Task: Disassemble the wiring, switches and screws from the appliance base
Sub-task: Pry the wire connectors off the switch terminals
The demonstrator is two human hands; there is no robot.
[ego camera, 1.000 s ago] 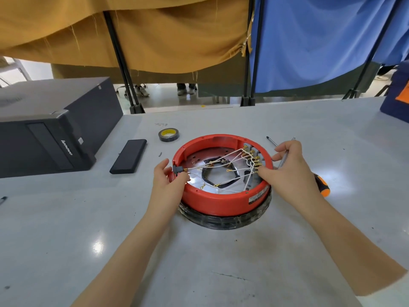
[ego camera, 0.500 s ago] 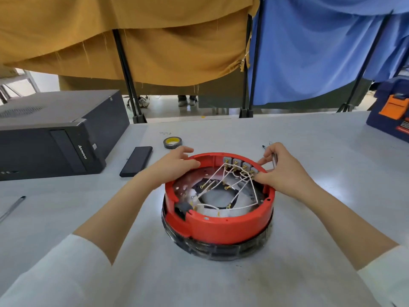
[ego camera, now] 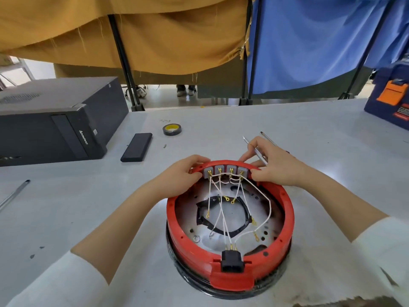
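The round red appliance base [ego camera: 177,235] lies upside down on the grey table, its black power socket [ego camera: 231,261] facing me. Several grey switches [ego camera: 224,170] sit in a row on the far rim, with white wires [ego camera: 221,209] running from them across the metal plate. My left hand [ego camera: 179,176] grips the far rim beside the switches. My right hand [ego camera: 274,167] holds the rim at the other end of the row, with a thin metal tool [ego camera: 257,150] pinched between its fingers.
A black computer case [ego camera: 55,120] lies at the left, a black flat bar [ego camera: 137,147] and a roll of tape [ego camera: 172,129] beside it. A pen [ego camera: 13,193] lies at the far left. A blue and orange box [ego camera: 391,100] stands at the right edge.
The base has been turned so the socket faces me and the switches sit at the far side. Both hands have shifted along the rim to the switch row.
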